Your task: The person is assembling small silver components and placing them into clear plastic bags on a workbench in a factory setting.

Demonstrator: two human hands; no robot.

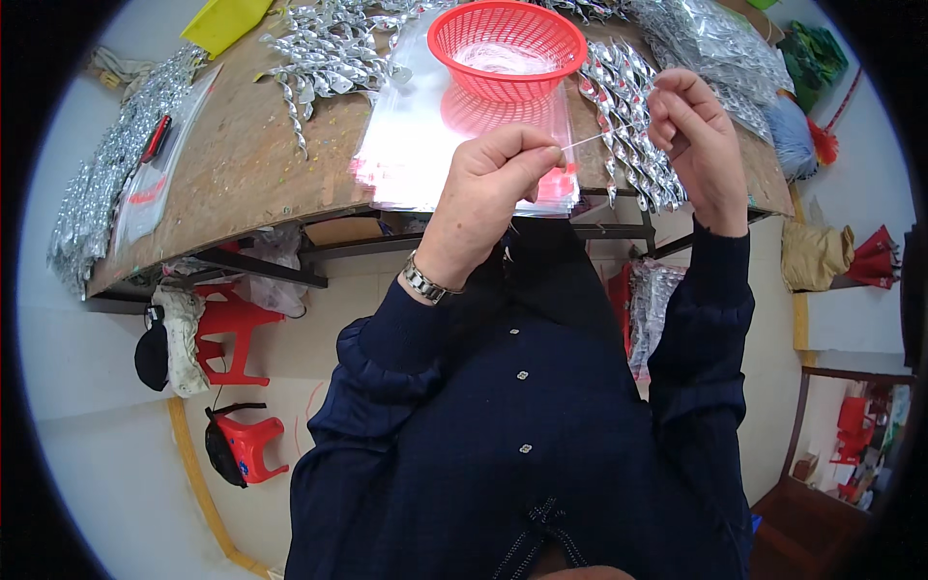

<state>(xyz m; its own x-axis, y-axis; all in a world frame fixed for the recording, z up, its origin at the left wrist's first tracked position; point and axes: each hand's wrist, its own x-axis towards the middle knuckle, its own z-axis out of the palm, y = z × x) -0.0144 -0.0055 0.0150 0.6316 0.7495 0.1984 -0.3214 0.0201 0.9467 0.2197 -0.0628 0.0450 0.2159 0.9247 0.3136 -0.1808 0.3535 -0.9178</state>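
Note:
Above the table's front edge, my left hand [488,184] pinches a thin white string [583,142] between thumb and forefinger. The string runs straight up and to the right toward my right hand [701,135], whose fingers are curled with thumb and forefinger together; its far end is hard to make out against the foil. Below my hands lies a stack of clear plastic bags [406,145]. A red mesh basket [507,82] holding fine white strands stands on the bags. Twisted silver foil strips [628,145] lie to its right, partly behind my right hand.
More silver foil spirals [324,58] lie at the back left, beside a yellow container [224,24]. A red-and-black tool [156,138] rests near silver tinsel [111,169] on the left edge. Red stools [237,333] stand on the floor below left.

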